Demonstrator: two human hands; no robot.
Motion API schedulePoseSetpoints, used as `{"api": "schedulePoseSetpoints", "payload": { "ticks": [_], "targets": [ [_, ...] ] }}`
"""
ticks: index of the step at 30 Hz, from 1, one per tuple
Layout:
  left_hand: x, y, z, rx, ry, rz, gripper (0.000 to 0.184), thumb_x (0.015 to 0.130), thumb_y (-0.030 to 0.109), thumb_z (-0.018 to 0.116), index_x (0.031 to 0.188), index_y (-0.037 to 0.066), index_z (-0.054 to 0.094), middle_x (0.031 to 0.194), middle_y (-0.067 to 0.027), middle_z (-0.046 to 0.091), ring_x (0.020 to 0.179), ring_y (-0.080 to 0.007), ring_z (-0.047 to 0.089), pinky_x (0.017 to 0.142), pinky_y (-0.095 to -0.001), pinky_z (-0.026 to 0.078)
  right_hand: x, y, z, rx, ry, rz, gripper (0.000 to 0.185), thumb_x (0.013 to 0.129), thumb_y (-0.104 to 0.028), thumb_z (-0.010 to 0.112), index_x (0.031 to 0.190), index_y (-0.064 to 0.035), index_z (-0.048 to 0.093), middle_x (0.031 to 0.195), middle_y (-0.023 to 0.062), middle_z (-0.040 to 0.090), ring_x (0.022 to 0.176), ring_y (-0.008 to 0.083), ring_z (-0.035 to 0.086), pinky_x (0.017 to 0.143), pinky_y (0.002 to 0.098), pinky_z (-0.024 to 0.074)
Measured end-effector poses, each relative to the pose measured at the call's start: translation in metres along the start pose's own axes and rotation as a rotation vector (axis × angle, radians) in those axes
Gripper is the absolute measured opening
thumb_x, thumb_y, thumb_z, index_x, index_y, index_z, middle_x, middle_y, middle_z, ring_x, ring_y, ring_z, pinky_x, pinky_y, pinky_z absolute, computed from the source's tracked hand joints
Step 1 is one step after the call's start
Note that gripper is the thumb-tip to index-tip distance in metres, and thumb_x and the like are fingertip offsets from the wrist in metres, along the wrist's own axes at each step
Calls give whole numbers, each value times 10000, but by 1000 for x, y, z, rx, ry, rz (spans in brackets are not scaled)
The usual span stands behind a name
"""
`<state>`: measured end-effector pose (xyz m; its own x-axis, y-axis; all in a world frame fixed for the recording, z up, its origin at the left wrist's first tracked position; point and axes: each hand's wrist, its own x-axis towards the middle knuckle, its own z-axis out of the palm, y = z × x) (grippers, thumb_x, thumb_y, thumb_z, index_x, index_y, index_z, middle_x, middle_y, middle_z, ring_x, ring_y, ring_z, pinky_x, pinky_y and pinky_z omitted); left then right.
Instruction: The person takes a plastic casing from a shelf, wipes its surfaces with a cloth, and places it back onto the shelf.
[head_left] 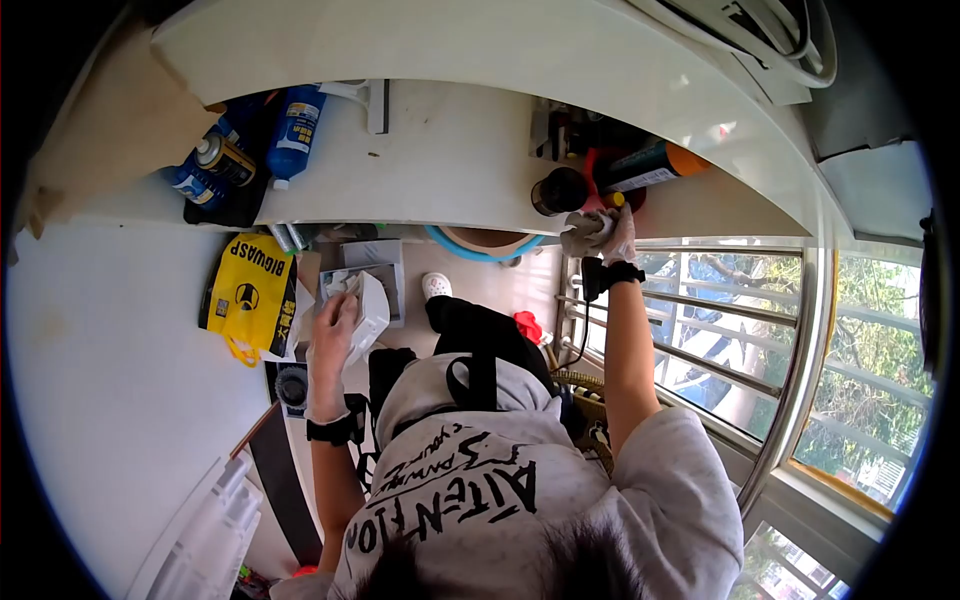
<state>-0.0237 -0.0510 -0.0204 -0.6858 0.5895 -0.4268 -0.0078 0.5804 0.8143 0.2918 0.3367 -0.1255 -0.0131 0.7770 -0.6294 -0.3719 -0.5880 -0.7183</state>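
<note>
My left hand (pixel 333 335), in what looks like a thin clear glove, is closed on the edge of a white plastic box (pixel 370 318), tilted in front of my body. My right hand (pixel 620 238) is stretched out to the shelf's front edge, closed on a grey cloth (pixel 587 233). Close beyond it on the shelf are a dark round jar (pixel 560 191), a yellow cap (pixel 613 200), a red item (pixel 597 172) and a black bottle with an orange end (pixel 655 168). My right fingertips are partly hidden by the cloth.
Blue bottles (pixel 295 138) and a spray can (pixel 225 160) stand left on the white shelf (pixel 450 150), near a squeegee (pixel 377 105). Below are a yellow bag (pixel 247 290), an open grey box (pixel 390 262) and a blue-rimmed basin (pixel 480 250). Window bars (pixel 720 312) run along the right.
</note>
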Motion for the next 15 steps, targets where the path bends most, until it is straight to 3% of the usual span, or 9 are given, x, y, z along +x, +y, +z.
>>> {"api": "schedulePoseSetpoints", "payload": {
  "ticks": [3,7,11,14,15],
  "targets": [
    [-2,5,-2,-18,20,-3,358,817,264,529,1021,-29,540,877,-130,596,785,-157,549,709,-245,418,10,-13,0,-256,-4,30,371,830,-392,438,703,-46,476,707,136,548,681,276,535,692,369,467],
    [-3,4,3,-48,31,-1,322,825,269,505,974,-13,558,826,-68,581,736,-114,502,690,-217,395,-15,-16,12,-59,10,125,352,836,-336,431,720,-6,473,700,171,538,613,307,546,579,359,488],
    [-2,0,8,-52,15,8,305,822,260,512,948,-13,563,783,-53,573,699,-100,489,654,-210,393,-31,-11,14,-22,-17,113,309,826,-281,465,732,13,490,675,147,534,646,285,557,615,335,483],
    [4,-10,13,-44,-3,72,280,816,245,522,918,-11,571,749,-40,567,672,-89,482,630,-206,391,-33,-9,5,-26,32,75,309,823,-291,490,784,15,501,661,136,519,615,286,555,568,351,479],
    [7,-13,14,-23,-13,126,264,812,235,528,902,-8,576,732,-33,563,661,-84,478,621,-203,389,-25,-4,-7,-273,76,-295,302,817,-293,502,833,8,513,656,128,518,601,279,554,559,349,472]
  ]
}}
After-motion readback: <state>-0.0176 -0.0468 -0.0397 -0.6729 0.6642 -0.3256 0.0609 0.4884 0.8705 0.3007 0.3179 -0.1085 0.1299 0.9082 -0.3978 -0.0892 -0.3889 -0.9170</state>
